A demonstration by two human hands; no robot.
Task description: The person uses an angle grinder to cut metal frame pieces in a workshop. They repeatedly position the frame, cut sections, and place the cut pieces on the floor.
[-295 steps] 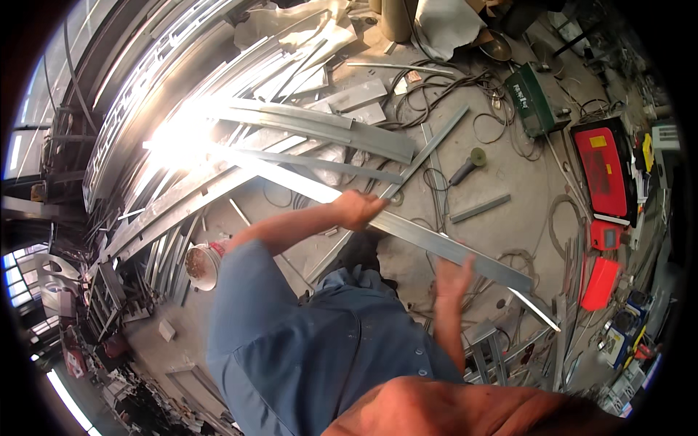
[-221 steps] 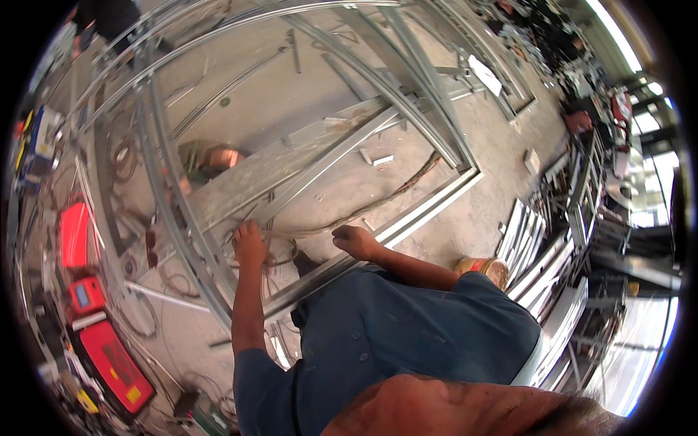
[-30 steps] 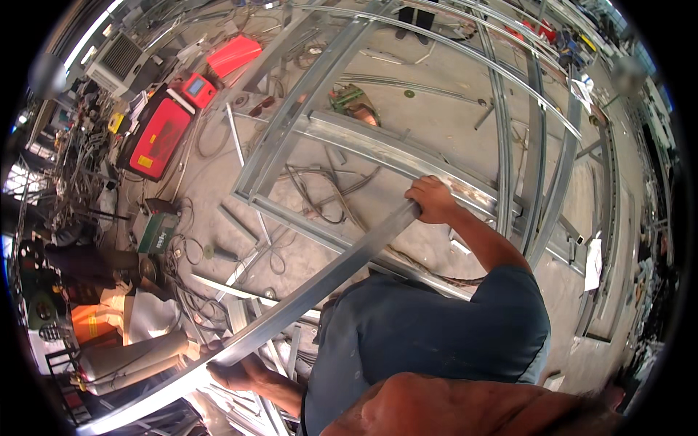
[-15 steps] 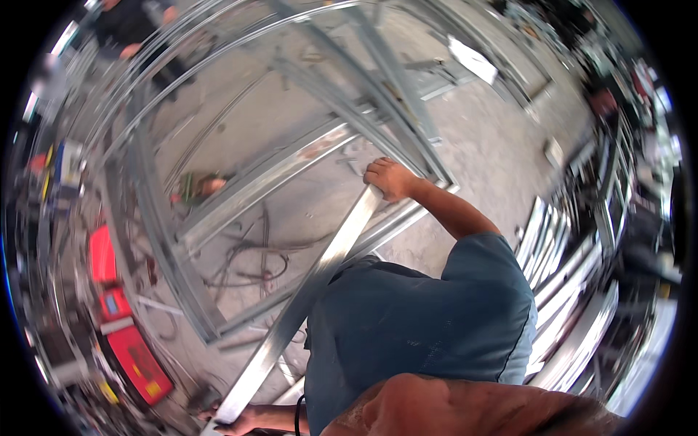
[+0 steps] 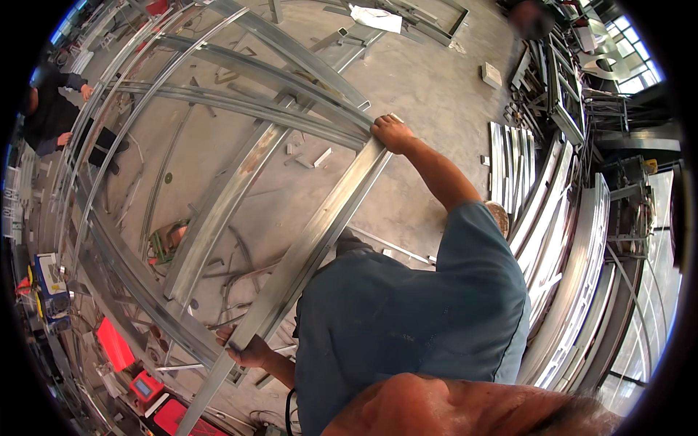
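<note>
A long, flat-faced galvanized steel bar runs diagonally in front of me, along the near side of a large steel frame. My right hand closes over its far end, where the frame's long members come together at a corner. Nearer and to the left, my left hand wraps round the bar beside the frame's other near corner. Part of that hand is hidden by the bar. The bar lies on or just above the frame's near member; contact cannot be made out.
A co-worker in dark clothes stands beyond the frame at far left. A green-and-orange tool and cables lie on the floor inside it. Red cases stand at lower left. Stacked metal profiles line the right side. A white sheet lies at the back.
The bar, earlier slanting across the frame's near side, now lines up along it. Both hands, still on the bar, appear farther forward. The view has shifted too, showing more of the right side.
</note>
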